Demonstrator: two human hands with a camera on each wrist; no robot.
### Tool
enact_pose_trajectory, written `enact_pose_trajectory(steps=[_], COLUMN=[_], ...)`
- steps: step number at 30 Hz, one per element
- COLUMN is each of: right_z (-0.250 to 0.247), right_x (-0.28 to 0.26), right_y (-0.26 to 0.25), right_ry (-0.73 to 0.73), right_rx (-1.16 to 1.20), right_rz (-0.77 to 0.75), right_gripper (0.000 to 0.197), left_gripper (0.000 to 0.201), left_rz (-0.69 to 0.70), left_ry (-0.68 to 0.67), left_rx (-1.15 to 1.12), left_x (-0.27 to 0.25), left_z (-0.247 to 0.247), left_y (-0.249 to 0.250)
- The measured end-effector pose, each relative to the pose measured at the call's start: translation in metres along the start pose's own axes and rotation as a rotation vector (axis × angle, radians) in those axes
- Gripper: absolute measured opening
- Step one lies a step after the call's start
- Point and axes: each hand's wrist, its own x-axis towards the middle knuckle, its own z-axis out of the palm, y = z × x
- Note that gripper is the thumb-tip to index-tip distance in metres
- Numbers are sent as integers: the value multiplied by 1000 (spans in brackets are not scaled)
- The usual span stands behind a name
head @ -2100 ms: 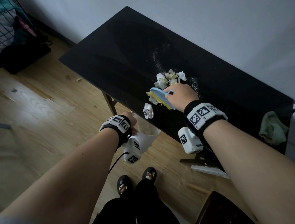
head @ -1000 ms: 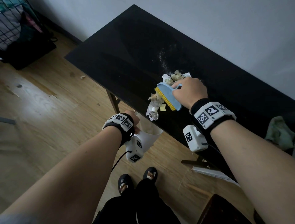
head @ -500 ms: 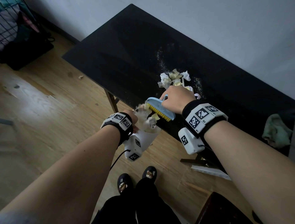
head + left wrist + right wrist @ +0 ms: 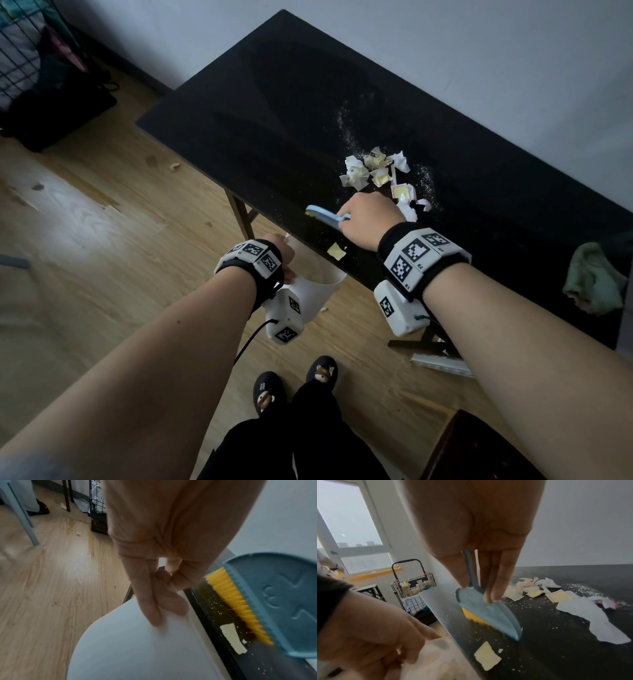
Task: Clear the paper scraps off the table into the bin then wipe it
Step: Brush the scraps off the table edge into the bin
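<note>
Step in hand, as I read it: sweeping paper scraps off the black bench point(image 4: 274, 102) into the white plastic bin point(image 4: 318, 291); wiping comes later.

Right hand point(image 4: 368, 219) pinches the thin handle of the blue brush with yellow bristles point(image 4: 323, 214), fingers pressed together around it. Bristles sit on the bench near the front edge. Left hand point(image 4: 282, 255) grips the bin rim, fingers curled over it, holding the bin just below and against the bench edge.

One flat pale-yellow paper scrap point(image 4: 487, 655) lies just beside the edge, between brush and bin. The main pile of crumpled white and yellow scraps point(image 4: 373, 168) sits further back near the wall side, well apart from the edge, with fine white crumbs point(image 4: 346, 130) scattered around it.

To do it well:
- Keep the bin rim tight to the bench edge, directly below the scrap's exit line, so nothing drops to the wooden floor point(image 4: 102, 240).
- The flat scrap may slide under the bristles: tilt the brush, press lightly, short stroke toward the bin.
- Then reach behind the pile and pull it in small batches; crumpled bits likely roll sideways.
- Crumbs last, slow strokes.

Crumpled green cloth point(image 4: 596, 281) lies at the far right of the bench, ready for the wipe.
</note>
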Motion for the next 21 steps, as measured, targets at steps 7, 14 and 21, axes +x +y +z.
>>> enact_pose_trajectory(steps=[7, 14, 21], right_z=[-17, -8, -18], right_x=[3, 0, 22], right_y=[6, -3, -27], right_ry=[72, -52, 133], right_rx=[193, 202, 157], right_rz=[29, 48, -22], right_gripper=[28, 28, 29], left_gripper=[50, 44, 44], left_rz=[-16, -9, 15], left_ry=[12, 15, 46], left_rx=[-16, 26, 1], left_x=[2, 6, 11], left_z=[0, -5, -23], left_y=[-2, -5, -10])
